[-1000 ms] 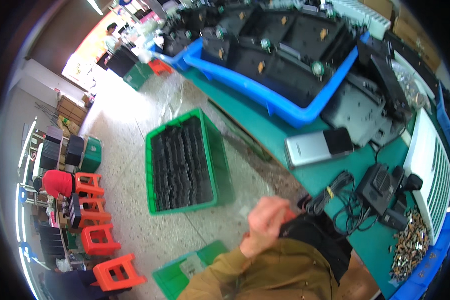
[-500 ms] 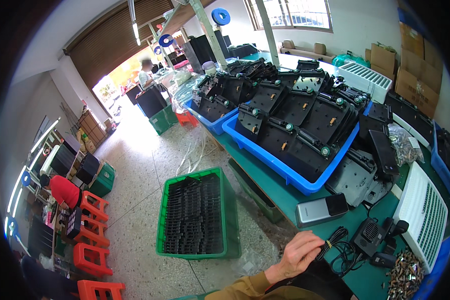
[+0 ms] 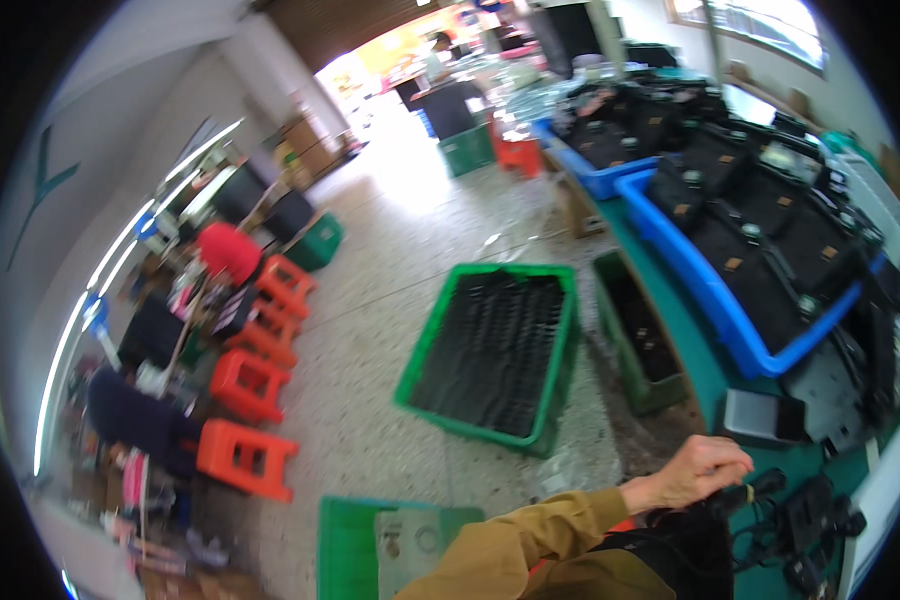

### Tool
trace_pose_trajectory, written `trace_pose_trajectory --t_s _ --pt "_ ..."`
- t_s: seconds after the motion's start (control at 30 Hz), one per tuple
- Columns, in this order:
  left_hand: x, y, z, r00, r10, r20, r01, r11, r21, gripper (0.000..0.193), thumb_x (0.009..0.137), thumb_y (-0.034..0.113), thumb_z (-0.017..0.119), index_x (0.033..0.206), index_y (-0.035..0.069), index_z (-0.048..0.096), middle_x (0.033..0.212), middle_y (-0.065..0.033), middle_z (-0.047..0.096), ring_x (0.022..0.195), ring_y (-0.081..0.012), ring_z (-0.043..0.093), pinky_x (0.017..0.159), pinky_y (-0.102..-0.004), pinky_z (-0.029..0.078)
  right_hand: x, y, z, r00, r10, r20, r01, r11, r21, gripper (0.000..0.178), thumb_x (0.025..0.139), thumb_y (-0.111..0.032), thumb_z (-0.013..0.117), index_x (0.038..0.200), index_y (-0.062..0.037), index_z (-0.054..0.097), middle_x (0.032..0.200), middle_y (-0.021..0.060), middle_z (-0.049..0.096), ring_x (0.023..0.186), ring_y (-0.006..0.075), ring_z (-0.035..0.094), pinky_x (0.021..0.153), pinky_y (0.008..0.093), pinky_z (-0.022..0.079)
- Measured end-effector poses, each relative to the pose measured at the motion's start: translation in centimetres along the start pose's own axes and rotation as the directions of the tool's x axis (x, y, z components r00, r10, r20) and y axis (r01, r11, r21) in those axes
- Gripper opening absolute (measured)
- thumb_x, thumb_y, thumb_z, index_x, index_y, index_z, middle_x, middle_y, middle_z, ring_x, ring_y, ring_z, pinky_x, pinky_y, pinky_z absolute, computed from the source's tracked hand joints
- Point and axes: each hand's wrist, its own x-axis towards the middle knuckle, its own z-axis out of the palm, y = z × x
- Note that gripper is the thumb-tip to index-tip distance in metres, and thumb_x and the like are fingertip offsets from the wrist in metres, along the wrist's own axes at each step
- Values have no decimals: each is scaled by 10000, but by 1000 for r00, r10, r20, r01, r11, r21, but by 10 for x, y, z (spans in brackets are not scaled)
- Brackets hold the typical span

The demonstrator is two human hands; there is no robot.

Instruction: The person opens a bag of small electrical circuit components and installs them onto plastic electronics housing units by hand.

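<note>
My left hand (image 3: 692,472) reaches in from the lower edge in a brown sleeve, its fingers curled together. It is closed around a black cable (image 3: 745,493) at the green table's near edge; blur hides part of the grip. Just beyond the knuckles lies a silver-and-black box-shaped device (image 3: 760,415). To the right of the hand, black devices with coiled leads (image 3: 805,520) rest on the table. Dark cloth covers the area under my wrist. My right hand does not show.
Blue trays (image 3: 715,300) of black panels cover the green table (image 3: 705,375). A green crate (image 3: 405,375) packed with black parts stands on the floor, another green bin (image 3: 345,545) nearer. Red stools (image 3: 245,455) line the left, where people work at a bench.
The view has swung left and down, so the crate and table have shifted rightward in the picture. My left hand stays by the cable; the near green bin has come into view.
</note>
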Motion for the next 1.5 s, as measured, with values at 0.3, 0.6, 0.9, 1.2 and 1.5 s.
trace_pose_trajectory --t_s 0.3,0.6,0.9,1.2,1.5 --pt "-4 -2 -3 994 -108 -18 105 989 -108 279 945 256 573 815 18 641 661 -43 634 656 -196 590 617 -329 456 79 22 3 969 -175 175 163 983 85 509 952 -262 490 1398 -39 386 1358 203 462 1274 353 411 1080 367 302" --pt "-2 1 -2 997 -72 -28 68 992 -110 305 939 279 580 803 12 635 648 -39 608 640 -202 553 621 -329 440 100 23 25 966 -201 163 175 971 160 483 954 -261 490 1372 -35 399 1327 195 467 1247 341 418 1061 361 309" --pt "-1 1 -2 998 -53 -31 50 994 -96 284 933 260 588 801 13 634 643 -40 606 633 -205 545 616 -329 438 91 21 36 976 -174 131 147 971 190 458 956 -260 490 1345 -32 411 1296 186 472 1219 328 426 1043 356 317" --pt "-3 -3 -2 999 -14 -36 10 994 -106 267 931 246 589 802 18 637 652 -45 617 634 -206 561 613 -328 446 74 17 38 987 -130 92 111 976 185 433 958 -259 490 1319 -29 424 1264 177 476 1192 316 433 1025 350 324" --pt "-2 -5 -3 999 -19 -37 14 989 -147 255 926 233 596 802 13 632 670 -61 617 652 -233 584 651 -344 455 65 16 23 994 -79 81 64 983 174 409 960 -258 490 1293 -26 437 1233 168 481 1164 303 440 1006 344 332"
